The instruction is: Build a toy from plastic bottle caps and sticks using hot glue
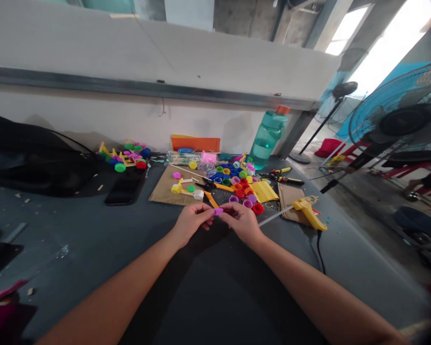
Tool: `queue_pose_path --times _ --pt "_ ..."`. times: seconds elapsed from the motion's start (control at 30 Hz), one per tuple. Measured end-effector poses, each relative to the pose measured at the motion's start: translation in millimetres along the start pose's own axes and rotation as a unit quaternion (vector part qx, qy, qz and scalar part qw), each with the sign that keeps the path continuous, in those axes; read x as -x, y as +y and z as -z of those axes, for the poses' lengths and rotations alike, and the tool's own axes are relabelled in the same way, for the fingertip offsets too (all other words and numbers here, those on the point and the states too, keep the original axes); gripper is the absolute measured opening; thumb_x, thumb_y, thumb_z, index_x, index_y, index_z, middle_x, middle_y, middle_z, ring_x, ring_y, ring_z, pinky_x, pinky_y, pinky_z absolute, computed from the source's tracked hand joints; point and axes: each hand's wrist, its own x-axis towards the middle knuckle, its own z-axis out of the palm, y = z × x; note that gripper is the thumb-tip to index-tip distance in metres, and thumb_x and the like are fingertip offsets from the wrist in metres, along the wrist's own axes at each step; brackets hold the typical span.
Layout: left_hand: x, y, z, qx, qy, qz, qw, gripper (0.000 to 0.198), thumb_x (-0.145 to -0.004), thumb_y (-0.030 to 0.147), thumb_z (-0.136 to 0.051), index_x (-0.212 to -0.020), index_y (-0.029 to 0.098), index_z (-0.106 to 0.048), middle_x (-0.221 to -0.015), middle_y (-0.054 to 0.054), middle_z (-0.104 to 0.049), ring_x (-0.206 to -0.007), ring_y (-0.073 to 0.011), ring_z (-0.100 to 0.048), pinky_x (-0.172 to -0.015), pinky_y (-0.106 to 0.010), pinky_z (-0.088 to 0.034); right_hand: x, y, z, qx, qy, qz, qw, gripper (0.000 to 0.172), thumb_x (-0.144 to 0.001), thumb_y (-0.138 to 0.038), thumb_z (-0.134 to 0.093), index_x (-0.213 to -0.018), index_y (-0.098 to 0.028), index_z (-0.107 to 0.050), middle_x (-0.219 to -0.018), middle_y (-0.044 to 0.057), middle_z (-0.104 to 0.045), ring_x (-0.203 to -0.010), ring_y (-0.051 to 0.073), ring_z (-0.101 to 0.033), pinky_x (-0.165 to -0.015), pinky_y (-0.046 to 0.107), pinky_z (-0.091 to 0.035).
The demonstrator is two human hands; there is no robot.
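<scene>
Purple cap [218,211] at frame centre, pinched between my left hand [191,221] and right hand [241,221] fingers: light, stiff, slippery; grip rim.

On the desk [93,239], a heap of bottle caps [237,184] lies just behind the hands, between a cardboard sheet [165,191] on the left and a glue gun [309,211] on the right. A water jug [267,139] stands behind the caps, by the wall; a phone [124,190] lies left of the cardboard.

wall [93,52]: grey, metal rail | table [104,235]: dark grey | fan [405,120]: blue, right | daylight right
</scene>
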Motion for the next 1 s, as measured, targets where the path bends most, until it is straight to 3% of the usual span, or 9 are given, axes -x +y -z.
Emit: queue_pose_path --times 0.13,0.4,0.57,0.7,0.87,1.0 --pt "0.2 -0.8 -0.1 -0.009 -0.003 -0.01 1.0 0.022 -0.071 0.035 -0.064 -0.076 0.014 -0.063 -0.066 -0.001 -0.058 -0.06 -0.0112 -0.054 -0.051 -0.022 -0.045 -1.9 3.4 -0.8 -0.055 -0.008 -0.065 0.996 0.023 -0.075 -0.04 -0.062 -0.08 -0.018 -0.065 -0.057 -0.001 -0.058 -0.046 0.01 -0.05 -0.042 0.021 -0.041" --pt "0.3 -2.2 -0.5 -0.033 -0.003 -0.013 0.999 0.024 -0.072 0.038 -0.064 -0.077 0.014 -0.063 -0.065 -0.001 -0.057 -0.06 -0.0119 -0.055 -0.052 -0.022 -0.046 -0.3 -2.9 -2.9 -0.092 -0.021 -0.067 0.993 0.026 -0.076 -0.041 -0.06 -0.085 -0.017 -0.06 -0.064 0.0 -0.061 -0.051 0.011 -0.056 -0.039 0.019 -0.042" --pt "-1.1 -2.2 -1.5 0.026 0.018 -0.013 0.999 0.032 -0.075 0.045 -0.06 -0.084 0.015 -0.063 -0.075 -0.003 -0.061 -0.059 -0.0113 -0.056 -0.048 -0.023 -0.046 1.9 -1.8 -0.7 -0.037 0.001 0.027 0.999 0.017 -0.078 -0.034 -0.06 -0.087 -0.02 -0.064 -0.077 0.004 -0.064 -0.063 0.014 -0.06 -0.05 0.024 -0.05" --pt "-2.1 -2.3 -0.4 0.026 -0.004 0.016 1.0 0.031 -0.075 0.044 -0.06 -0.074 0.013 -0.063 -0.067 -0.003 -0.061 -0.057 -0.0108 -0.056 -0.049 -0.022 -0.046 4.4 -3.3 1.1 0.046 0.007 0.13 0.99 0.012 -0.079 -0.024 -0.057 -0.088 -0.022 -0.065 -0.092 0.006 -0.066 -0.082 0.017 -0.061 -0.065 0.028 -0.052" --pt "-0.6 -3.2 0.7 0.002 -0.021 0.003 1.0 0.029 -0.077 0.04 -0.059 -0.068 0.013 -0.061 -0.058 -0.001 -0.058 -0.054 -0.01 -0.054 -0.052 -0.022 -0.045 4.8 -2.9 0.3 0.071 -0.006 0.14 0.988 0.027 -0.075 -0.022 -0.061 -0.102 -0.021 -0.061 -0.095 0.006 -0.063 -0.083 0.017 -0.06 -0.065 0.027 -0.052" --pt "0.4 -2.7 -0.1 -0.006 -0.023 -0.008 1.0 0.029 -0.078 0.041 -0.059 -0.07 0.013 -0.062 -0.059 -0.001 -0.058 -0.055 -0.0104 -0.053 -0.052 -0.022 -0.045 3.9 -4.3 2.3 0.108 -0.017 0.152 0.982 0.018 -0.078 -0.024 -0.06 -0.096 -0.022 -0.064 -0.09 0.005 -0.064 -0.081 0.016 -0.06 -0.066 0.027 -0.051"
